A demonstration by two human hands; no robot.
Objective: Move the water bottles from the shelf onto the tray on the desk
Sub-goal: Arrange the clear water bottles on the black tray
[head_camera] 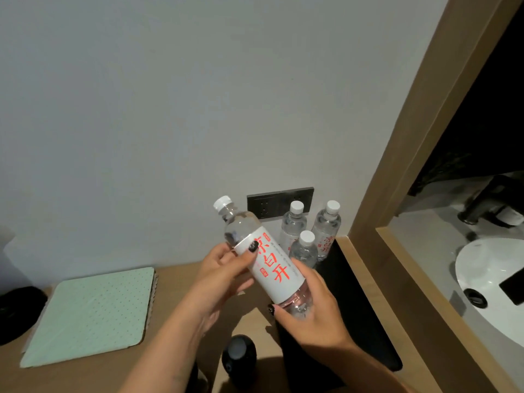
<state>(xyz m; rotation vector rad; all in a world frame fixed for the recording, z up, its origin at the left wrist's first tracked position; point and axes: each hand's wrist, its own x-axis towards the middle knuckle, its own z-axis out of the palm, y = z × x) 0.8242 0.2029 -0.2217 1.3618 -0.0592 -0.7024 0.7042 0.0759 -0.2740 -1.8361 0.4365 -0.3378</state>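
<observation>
A clear water bottle (266, 259) with a white cap and a white label with red characters is tilted in the air above the desk, cap pointing up-left. My left hand (224, 276) grips its upper label and my right hand (309, 313) cups its base. Behind it, three more water bottles stand upright at the far end of a black tray (354, 307): one at the back left (293, 225), one at the back right (327, 228) and one in front (304, 249). The tray lies on the wooden desk (170, 279) against the right-hand frame.
A pale green dotted notebook (90, 313) lies on the desk at left, with a dark round object (14, 313) beyond it at the edge. A black rounded device (238, 355) stands near the front. A black wall socket panel (269, 205) sits behind the bottles. A wooden frame (397, 194) borders a washbasin (487, 285) at right.
</observation>
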